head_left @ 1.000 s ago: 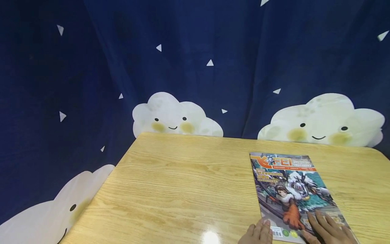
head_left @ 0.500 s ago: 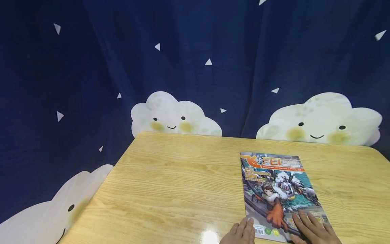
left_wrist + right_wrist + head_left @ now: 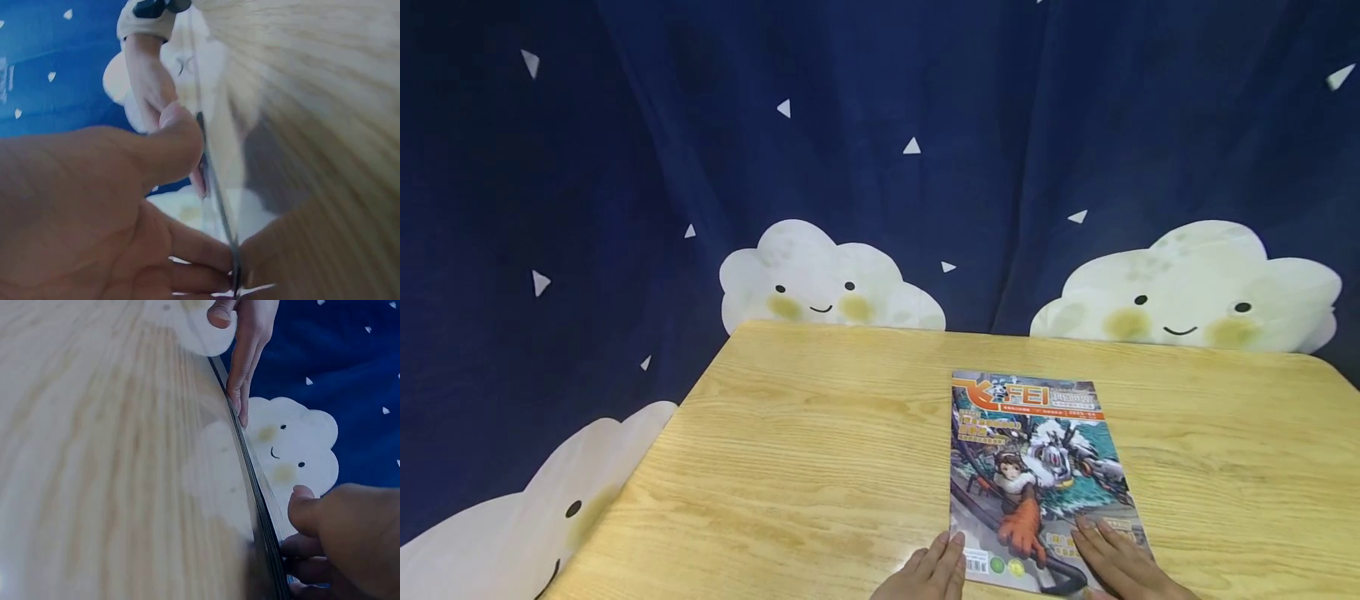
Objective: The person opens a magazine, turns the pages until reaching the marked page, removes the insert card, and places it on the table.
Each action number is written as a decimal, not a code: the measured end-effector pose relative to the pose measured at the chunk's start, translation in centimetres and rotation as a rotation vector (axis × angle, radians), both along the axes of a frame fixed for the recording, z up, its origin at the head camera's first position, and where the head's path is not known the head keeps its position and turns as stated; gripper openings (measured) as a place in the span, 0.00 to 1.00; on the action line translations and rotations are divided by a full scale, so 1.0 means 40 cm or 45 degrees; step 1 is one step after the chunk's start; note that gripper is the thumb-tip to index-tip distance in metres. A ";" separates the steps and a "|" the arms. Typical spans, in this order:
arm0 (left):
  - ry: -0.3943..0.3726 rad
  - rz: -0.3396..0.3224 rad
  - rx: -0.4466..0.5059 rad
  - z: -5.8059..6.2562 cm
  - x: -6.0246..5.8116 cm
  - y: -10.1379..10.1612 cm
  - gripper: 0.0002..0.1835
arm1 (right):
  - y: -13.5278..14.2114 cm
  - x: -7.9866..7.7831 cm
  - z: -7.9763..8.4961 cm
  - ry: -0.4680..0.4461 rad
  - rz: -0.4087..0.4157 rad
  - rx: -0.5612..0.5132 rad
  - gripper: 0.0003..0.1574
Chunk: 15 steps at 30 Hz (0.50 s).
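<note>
A magazine [image 3: 1060,450] with a colourful illustrated cover and orange title lettering lies flat on the wooden table. My left hand [image 3: 925,571] touches its lower left edge with extended fingertips. Across the lower right of the cover rests my right hand [image 3: 1120,562], fingers spread out nearly straight. In the left wrist view, the left hand [image 3: 87,200] has its fingertips right at the thin magazine edge [image 3: 220,203], with the right hand [image 3: 150,81] beyond. The right wrist view shows the right hand [image 3: 350,531] beside the magazine's page edges [image 3: 256,481].
The pale wooden table [image 3: 820,450] extends left of the magazine and a strip lies to its right. Behind stands a dark blue curtain [image 3: 850,100] printed with white triangles and smiling clouds [image 3: 1195,292], also hanging along the table's left side.
Both hands and the magazine have slid leftward together across the table. The magazine stays flat, and the right hand keeps its place on the cover.
</note>
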<state>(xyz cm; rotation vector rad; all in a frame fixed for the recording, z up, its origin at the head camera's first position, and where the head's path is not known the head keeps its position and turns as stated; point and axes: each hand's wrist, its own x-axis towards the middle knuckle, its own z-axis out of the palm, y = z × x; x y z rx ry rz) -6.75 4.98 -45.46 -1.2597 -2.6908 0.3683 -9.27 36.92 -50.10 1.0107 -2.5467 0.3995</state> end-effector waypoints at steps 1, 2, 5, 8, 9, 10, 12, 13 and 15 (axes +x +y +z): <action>-0.021 0.008 -0.001 0.001 -0.001 -0.006 0.30 | -0.003 -0.003 0.003 0.013 0.024 -0.002 0.69; -0.046 0.016 0.003 0.002 -0.002 -0.011 0.31 | -0.006 -0.005 0.005 0.015 0.052 -0.019 0.69; -0.143 0.035 0.028 0.006 -0.003 -0.025 0.33 | -0.009 -0.014 0.011 0.025 0.153 -0.029 0.70; -0.036 -0.025 0.037 0.005 -0.003 -0.036 0.32 | -0.013 -0.027 0.014 0.117 0.276 -0.065 0.58; 0.051 -0.068 0.037 0.004 -0.004 -0.040 0.31 | -0.016 -0.030 0.012 0.165 0.295 -0.070 0.53; 0.128 -0.102 0.036 0.002 -0.006 -0.041 0.30 | -0.020 -0.034 0.008 0.229 0.310 -0.086 0.48; 0.316 -0.167 0.040 -0.004 -0.008 -0.045 0.27 | -0.030 -0.041 -0.003 0.390 0.303 -0.109 0.42; 0.405 -0.196 0.047 -0.007 -0.010 -0.045 0.26 | -0.034 -0.046 -0.010 0.469 0.296 -0.119 0.41; 0.513 -0.225 0.075 -0.015 -0.010 -0.043 0.26 | -0.039 -0.048 -0.024 0.559 0.252 -0.137 0.40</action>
